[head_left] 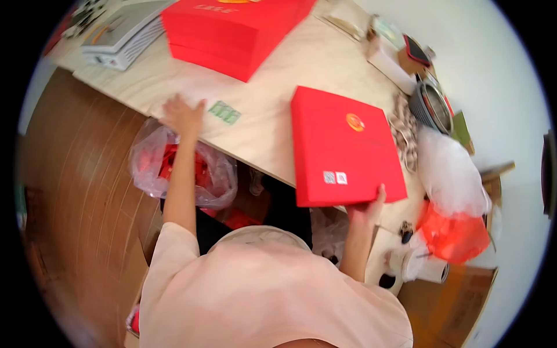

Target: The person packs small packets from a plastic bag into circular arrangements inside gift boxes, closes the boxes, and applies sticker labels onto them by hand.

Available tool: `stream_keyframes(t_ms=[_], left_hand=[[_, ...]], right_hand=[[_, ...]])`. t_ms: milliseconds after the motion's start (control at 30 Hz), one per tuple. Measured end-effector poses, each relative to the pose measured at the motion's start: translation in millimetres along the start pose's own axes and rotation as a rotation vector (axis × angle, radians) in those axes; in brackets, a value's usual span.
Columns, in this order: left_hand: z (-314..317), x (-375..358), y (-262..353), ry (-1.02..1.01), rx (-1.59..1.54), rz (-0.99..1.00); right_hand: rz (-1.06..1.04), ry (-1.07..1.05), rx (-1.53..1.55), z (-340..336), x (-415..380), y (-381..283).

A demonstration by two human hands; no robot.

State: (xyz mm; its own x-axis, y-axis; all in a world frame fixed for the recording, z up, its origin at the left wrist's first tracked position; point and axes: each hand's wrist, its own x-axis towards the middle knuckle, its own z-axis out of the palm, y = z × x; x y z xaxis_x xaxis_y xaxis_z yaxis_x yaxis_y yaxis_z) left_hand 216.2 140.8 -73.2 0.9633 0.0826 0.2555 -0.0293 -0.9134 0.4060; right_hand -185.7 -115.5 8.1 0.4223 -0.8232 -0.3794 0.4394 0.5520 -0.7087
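Note:
My right hand (370, 210) grips the near edge of a flat red box (348, 145), its thumb on top and its other fingers hidden underneath. The box bears a round orange-gold emblem and two small printed squares. At the table's front edge is my left hand (183, 118), slightly blurred, with fingers apart and nothing in it. Just right of that hand, a small green-and-white printed sheet (224, 112) lies flat on the table. Below the left forearm, a clear plastic bag (217, 188) holds red pieces.
A larger red box (217, 43) stands at the back of the table (261, 124), near a grey-and-white box (125, 37). Along the right lie a patterned cloth (404, 130), a round grey metal container (426, 110), white and red plastic bags (455, 232) and a paper roll (432, 271).

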Motion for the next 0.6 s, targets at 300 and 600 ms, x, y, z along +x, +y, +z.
stream_keyframes(t_ms=[300, 600], left_hand=[[-6, -28, -74, 0.002, -0.664, -0.161], [-63, -83, -39, -0.218, -1.374, -0.169]], right_hand=[[0.435, -0.01, -0.244, 17, -64, 2], [-0.056, -0.683, -0.854, 56, -86, 36]])
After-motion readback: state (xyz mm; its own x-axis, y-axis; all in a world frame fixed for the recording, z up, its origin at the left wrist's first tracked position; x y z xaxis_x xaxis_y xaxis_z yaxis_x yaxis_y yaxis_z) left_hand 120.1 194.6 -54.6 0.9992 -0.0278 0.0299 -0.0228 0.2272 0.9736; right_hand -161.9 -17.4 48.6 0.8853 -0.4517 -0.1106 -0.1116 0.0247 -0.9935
